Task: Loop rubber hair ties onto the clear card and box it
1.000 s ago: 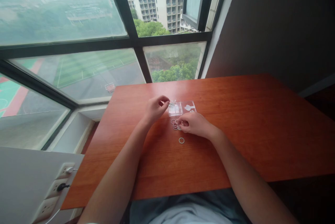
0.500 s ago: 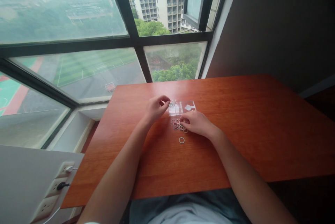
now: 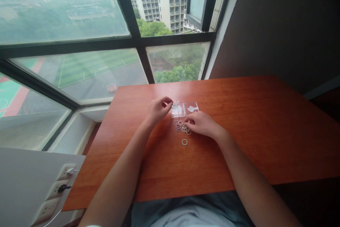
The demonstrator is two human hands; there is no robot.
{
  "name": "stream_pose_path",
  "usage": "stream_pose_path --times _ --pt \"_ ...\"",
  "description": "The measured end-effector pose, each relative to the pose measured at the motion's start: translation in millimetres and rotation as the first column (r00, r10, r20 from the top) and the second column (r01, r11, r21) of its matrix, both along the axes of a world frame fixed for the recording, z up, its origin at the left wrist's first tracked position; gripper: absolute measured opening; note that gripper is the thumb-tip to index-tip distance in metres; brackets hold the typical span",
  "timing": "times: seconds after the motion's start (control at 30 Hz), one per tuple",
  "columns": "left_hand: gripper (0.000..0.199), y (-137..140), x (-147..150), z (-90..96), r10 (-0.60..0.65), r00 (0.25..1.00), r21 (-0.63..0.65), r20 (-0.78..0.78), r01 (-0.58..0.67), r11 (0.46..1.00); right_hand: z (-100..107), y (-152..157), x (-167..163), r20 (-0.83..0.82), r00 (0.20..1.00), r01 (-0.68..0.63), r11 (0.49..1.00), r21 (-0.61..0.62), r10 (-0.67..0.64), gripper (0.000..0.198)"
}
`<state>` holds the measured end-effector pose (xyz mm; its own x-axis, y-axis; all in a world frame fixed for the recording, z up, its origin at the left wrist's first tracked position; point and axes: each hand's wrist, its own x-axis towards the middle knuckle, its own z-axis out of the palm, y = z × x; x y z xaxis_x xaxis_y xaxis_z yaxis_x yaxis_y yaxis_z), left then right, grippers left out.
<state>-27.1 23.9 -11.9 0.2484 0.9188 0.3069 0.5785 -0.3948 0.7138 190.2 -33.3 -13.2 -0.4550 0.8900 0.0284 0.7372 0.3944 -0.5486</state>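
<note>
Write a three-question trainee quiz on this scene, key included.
1. Which hand's fingers are nearer the cluster of rings?
(a) left hand
(b) right hand

2. True or false: the lone ring lies nearer the person than the cluster.

3. Fill in: seen from the person, the clear box sits on the ____ side of the cluster, toward the window.

Key: 1. b; 2. true; 3. far.

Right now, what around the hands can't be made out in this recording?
Head view: whether the left hand grips anything; its curled grasp hides this.
Head view: how many rings; they overlap, partly behind the right hand.
Head view: what the small pieces in the clear box are; too small.
</note>
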Motion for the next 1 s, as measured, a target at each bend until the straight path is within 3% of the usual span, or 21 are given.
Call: stream_pose_path --times 0.23,0.53,0.83,1.0 --pt "0.016 0.1 -0.2 -0.4 0.003 1.000 0.004 -0.008 -0.003 1.000 7.3 -3.1 0.4 -0.013 1.000 -0.012 0.997 -0.079 0.011 0.010" --pt "0.016 -0.8 0.2 1.2 -0.008 1.000 -0.004 -0.007 0.008 1.000 2.5 -1.6 0.7 -0.090 0.995 -0.039 0.996 -0.074 0.032 0.008" --pt "0.015 -0.1 0.3 -0.7 -0.020 1.000 0.003 0.004 0.020 1.000 5.3 4.8 0.9 -0.239 0.958 0.171 0.985 0.035 -0.158 0.006" --pt "0.016 -6.7 6.5 5.3 -0.149 0.988 -0.027 0.043 0.151 0.988 3.0 6.1 1.3 -0.266 0.947 0.210 0.974 0.086 -0.181 0.008"
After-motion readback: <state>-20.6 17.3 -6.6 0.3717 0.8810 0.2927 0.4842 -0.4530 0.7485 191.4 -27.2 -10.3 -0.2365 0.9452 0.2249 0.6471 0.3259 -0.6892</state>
